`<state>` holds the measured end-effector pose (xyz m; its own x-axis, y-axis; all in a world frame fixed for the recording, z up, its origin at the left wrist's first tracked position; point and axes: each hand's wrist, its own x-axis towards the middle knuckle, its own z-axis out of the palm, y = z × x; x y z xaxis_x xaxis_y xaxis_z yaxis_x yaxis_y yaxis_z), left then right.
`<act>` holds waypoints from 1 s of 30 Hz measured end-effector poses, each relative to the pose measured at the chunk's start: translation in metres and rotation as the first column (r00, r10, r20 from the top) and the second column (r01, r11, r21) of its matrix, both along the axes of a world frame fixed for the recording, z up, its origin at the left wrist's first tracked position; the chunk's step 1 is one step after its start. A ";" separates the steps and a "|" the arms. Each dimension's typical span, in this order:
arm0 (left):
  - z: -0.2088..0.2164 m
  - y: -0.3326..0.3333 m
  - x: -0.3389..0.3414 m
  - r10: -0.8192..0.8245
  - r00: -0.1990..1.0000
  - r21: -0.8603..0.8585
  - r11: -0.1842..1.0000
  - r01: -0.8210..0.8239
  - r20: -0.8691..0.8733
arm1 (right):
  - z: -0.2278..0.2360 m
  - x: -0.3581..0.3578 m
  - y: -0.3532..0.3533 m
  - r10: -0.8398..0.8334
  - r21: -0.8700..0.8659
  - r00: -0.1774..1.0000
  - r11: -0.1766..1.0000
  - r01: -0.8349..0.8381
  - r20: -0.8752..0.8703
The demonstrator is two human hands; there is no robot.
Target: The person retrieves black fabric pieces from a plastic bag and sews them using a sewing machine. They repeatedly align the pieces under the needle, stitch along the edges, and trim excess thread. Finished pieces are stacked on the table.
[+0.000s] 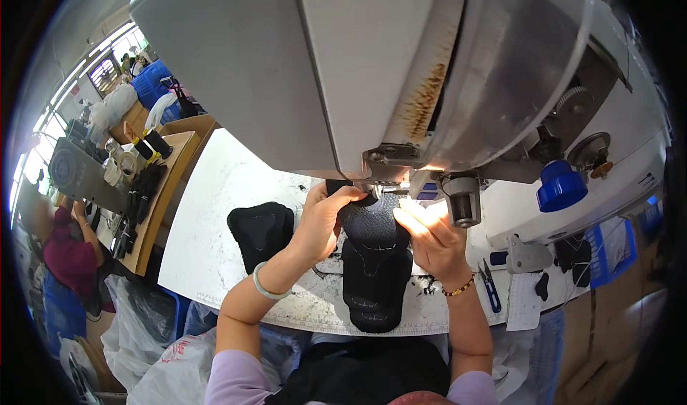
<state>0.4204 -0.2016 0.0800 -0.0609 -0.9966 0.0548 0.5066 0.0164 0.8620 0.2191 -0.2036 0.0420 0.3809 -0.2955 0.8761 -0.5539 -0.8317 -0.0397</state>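
A long black padded piece (377, 283) with a textured, scale-patterned upper end and light stitch lines lies under the head of a sewing machine (390, 163). My left hand (320, 219) grips its upper left edge, thumb on top close to the machine's needle area. On the upper right edge my right hand (434, 239) pinches the same piece, with a bright lamp glare over the fingertips. The needle itself is hidden behind the machine head. A second, smaller black padded piece (262, 235) rests on the white table left of my left forearm.
Scissor-like snips (491, 288) and a white paper sheet (524, 301) lie at the right of the white table (207, 212). A blue knob (562, 186) juts from the machine. Plastic bags (182, 369) crowd below left. Another person (71, 255) sits at the far left.
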 end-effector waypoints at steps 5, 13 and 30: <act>-0.001 0.001 0.002 -0.015 1.000 -0.009 1.000 0.015 -0.006 | -0.002 -0.002 0.005 0.012 -0.006 0.999 1.000 -0.012 0.041; 0.012 0.014 0.003 0.033 0.990 -0.026 0.999 -0.030 0.134 | 0.010 -0.014 -0.004 -0.053 -0.047 0.957 0.996 0.070 0.284; -0.042 0.072 0.124 0.577 0.527 -0.168 0.758 -0.631 0.624 | 0.016 -0.044 0.037 -0.294 0.452 0.903 0.883 0.130 0.314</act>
